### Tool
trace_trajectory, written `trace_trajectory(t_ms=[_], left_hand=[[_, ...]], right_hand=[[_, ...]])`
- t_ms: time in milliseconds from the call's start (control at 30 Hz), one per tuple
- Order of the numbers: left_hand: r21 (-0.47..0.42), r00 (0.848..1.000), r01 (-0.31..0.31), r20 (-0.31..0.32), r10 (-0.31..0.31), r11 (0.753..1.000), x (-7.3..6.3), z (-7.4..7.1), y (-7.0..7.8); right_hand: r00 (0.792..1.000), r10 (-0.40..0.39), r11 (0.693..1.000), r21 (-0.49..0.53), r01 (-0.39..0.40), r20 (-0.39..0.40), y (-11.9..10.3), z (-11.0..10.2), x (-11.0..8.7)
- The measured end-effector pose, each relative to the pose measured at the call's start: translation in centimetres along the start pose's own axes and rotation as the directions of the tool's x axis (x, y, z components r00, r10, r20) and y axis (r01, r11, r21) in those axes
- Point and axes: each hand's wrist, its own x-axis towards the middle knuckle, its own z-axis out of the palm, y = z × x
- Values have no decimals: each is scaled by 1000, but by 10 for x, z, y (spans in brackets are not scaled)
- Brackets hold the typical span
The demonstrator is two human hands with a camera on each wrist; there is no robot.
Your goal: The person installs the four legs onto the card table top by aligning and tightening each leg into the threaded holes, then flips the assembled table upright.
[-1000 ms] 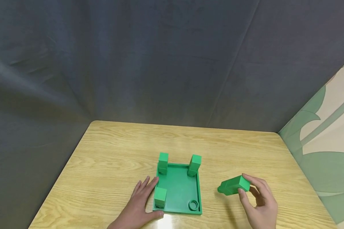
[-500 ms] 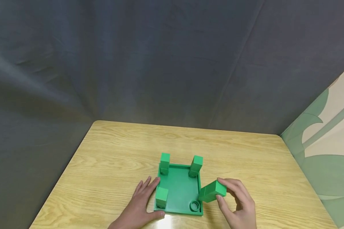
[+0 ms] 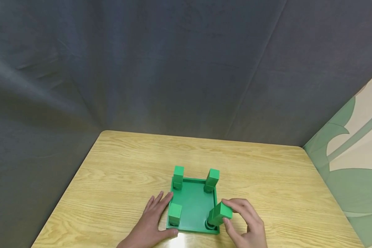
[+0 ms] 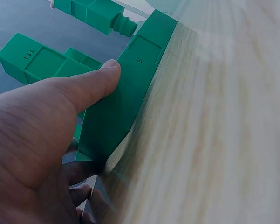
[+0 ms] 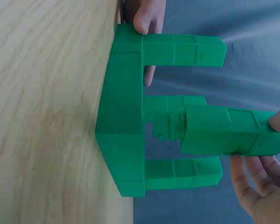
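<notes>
A green square base [image 3: 193, 206] with a raised rim lies on the wooden table. Square green legs stand upright at three of its corners: far left [image 3: 178, 176], far right [image 3: 212, 179] and near left [image 3: 175, 213]. My left hand [image 3: 150, 220] grips the near-left corner, its thumb on the front side and fingers along the left side. Between thumb and fingers, my right hand [image 3: 248, 224] pinches the top of another green leg [image 3: 218, 214]. That leg leans to the right, its threaded end [image 5: 168, 126] right over the round socket [image 3: 208, 225] at the near-right corner.
Light wood tabletop [image 3: 127, 165] surrounds the base. Behind it hangs a dark grey curtain [image 3: 186, 69], and a leaf-patterned cloth [image 3: 344, 193] borders the right side.
My right hand has carried the leg leftward from beside the base to the near-right socket, bringing it closer to upright. My left hand has kept its place at the corner.
</notes>
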Motion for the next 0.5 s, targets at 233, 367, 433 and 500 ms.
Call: trace_trajectory(t_ms=[233, 367, 433, 500], left_hand=[[4, 1000, 6, 0, -6, 1000, 1, 0, 0], [-3, 1000, 0, -1, 0, 1000, 1, 0, 1], [-7, 1000, 0, -2, 0, 1000, 1, 0, 1], [-6, 1000, -4, -5, 4, 1000, 1, 0, 2]], right_hand=[[999, -13, 998, -55, 15, 38, 6, 1, -3], [999, -22, 998, -54, 25, 44, 8, 0, -4], [999, -23, 998, -55, 25, 46, 8, 0, -4], [999, -22, 998, -57, 24, 47, 8, 0, -5]])
